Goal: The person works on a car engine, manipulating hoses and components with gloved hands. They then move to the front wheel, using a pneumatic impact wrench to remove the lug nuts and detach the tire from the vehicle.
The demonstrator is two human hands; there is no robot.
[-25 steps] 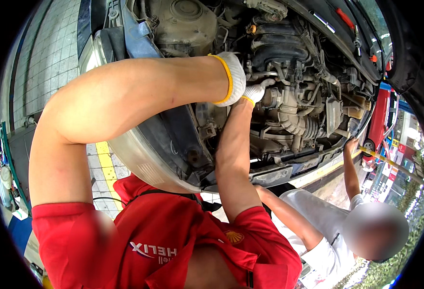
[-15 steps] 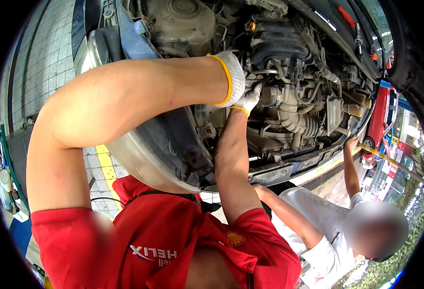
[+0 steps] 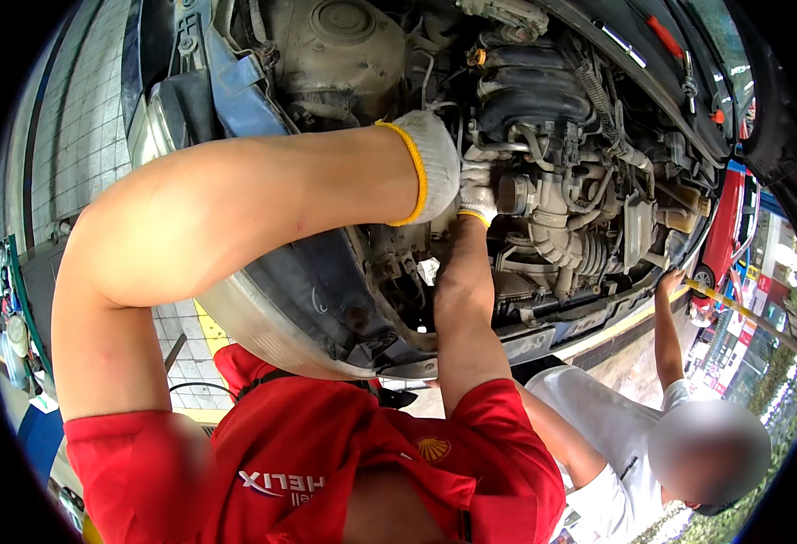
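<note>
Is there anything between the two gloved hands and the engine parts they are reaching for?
Nothing visible stands between them. The left hand and the right hand, both in white gloves, are already in the engine bay, against the grey parts. The left glove covers the exact contact spot, so that part cannot be checked.

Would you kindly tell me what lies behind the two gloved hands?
Behind the left hand and right hand sit the engine and hoses. Whatever the fingers touch is covered.

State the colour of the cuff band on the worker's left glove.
Yellow band on the white knitted left glove, clearest in the head view.
</note>
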